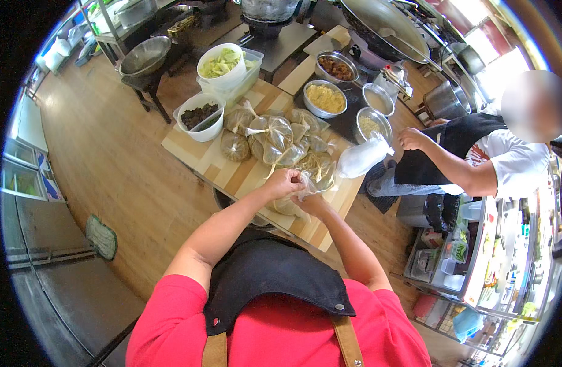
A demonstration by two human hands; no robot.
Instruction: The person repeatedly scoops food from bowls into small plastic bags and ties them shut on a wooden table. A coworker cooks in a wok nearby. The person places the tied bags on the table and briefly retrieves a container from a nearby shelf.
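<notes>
My left hand (283, 183) and my right hand (311, 204) are close together above the near edge of a striped wooden table (189, 149). Thin clear plastic (308, 184) is pinched between the fingers of both, apparently the neck of a bag. Under my hands lies a filled plastic bag (284, 207), partly hidden by them; whether it is the same bag I cannot tell. Just beyond are several tied clear bags (271, 135) with brownish contents, heaped together. A white plastic bag (364, 158) rests at the table's right edge.
A tub of dark pieces (199, 114) and a tub of chopped greens (222, 64) stand at the left. Metal bowls of yellow crumbs (326, 98) and brown chunks (337, 67) sit farther back. A co-worker (450, 151) in a black apron stands at the right, near the white bag.
</notes>
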